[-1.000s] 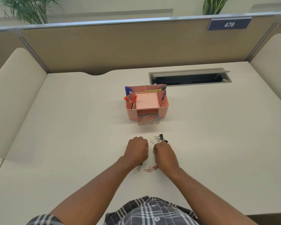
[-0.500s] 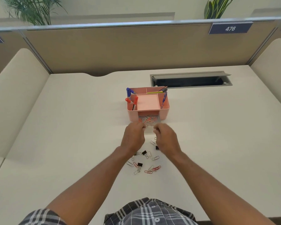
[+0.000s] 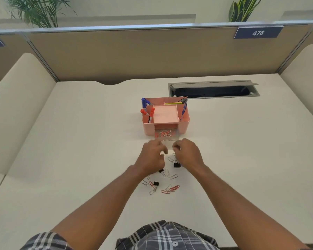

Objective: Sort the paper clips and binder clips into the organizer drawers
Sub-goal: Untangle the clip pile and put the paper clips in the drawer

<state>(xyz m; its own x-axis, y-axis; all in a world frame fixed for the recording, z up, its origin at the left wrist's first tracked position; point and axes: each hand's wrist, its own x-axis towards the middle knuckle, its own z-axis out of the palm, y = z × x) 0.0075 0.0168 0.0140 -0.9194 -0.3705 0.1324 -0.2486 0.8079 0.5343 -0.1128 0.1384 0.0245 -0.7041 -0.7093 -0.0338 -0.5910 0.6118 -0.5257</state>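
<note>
Hands hover side by side just short of the pink organizer (image 3: 165,121), between it and the loose pile. Left hand (image 3: 151,156) has its fingers curled, right hand (image 3: 186,154) likewise — whether either grasps a clip cannot be told. The clear drawer (image 3: 165,135) stands pulled out at the organizer's front, holding paper clips. Remaining paper clips (image 3: 170,188) and black binder clips (image 3: 156,183) lie scattered on the surface (image 3: 79,159) toward its near edge. Risk, as judged: small clips slipping from a loose pinch short of the drawer, or a binder clip landing among paper clips — only one drawer appears open.
</note>
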